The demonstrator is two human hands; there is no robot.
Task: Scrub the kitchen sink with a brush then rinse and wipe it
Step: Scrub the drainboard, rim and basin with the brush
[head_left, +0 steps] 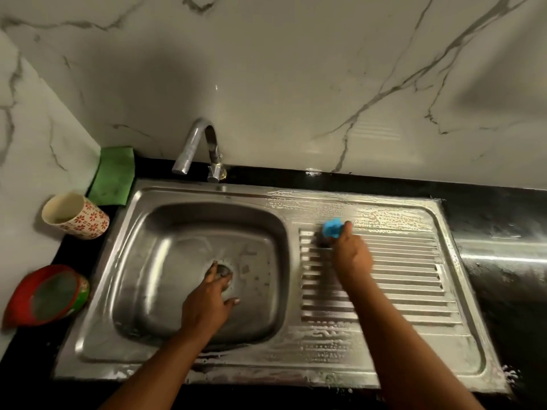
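Grip: the right hand (352, 255) is holding the blue brush (332, 228), fingers curling round its body, head pressing down on the drainboard (408, 279) of the sink (177, 190). The brush is sitting at the far-left corner of the ribbed zone, just beside the basin (177, 232) wall.

Key relation: the ribs are running left to right, and nearly all of them are lying rightward of and nearer than the brush. Judgement: the coming stroke is calling for a pull along the rib axis, away from the basin, then stepping row by row toward the person.

The left hand (207, 300) is resting inside the basin, fingers straight and spread, tips touching the drain (223, 270); it is holding nothing. It is the nearer hand to the basin floor, while the right hand is the nearer one to the drainboard and the only one carrying the tool.

Suds (370, 216) are covering the drainboard rim at the far and near edges; the basin is showing only a thin film. Judgement: scrubbing is under way, with rinsing and wiping not yet begun.

Outward: the tap (196, 146) is standing behind the basin with no water visibly running. A green cloth (114, 176) is leaning in the far-left corner, well apart from both hands, and a patterned cup (75, 216) is lying tilted on the dark bench (503, 291) left of the sink.
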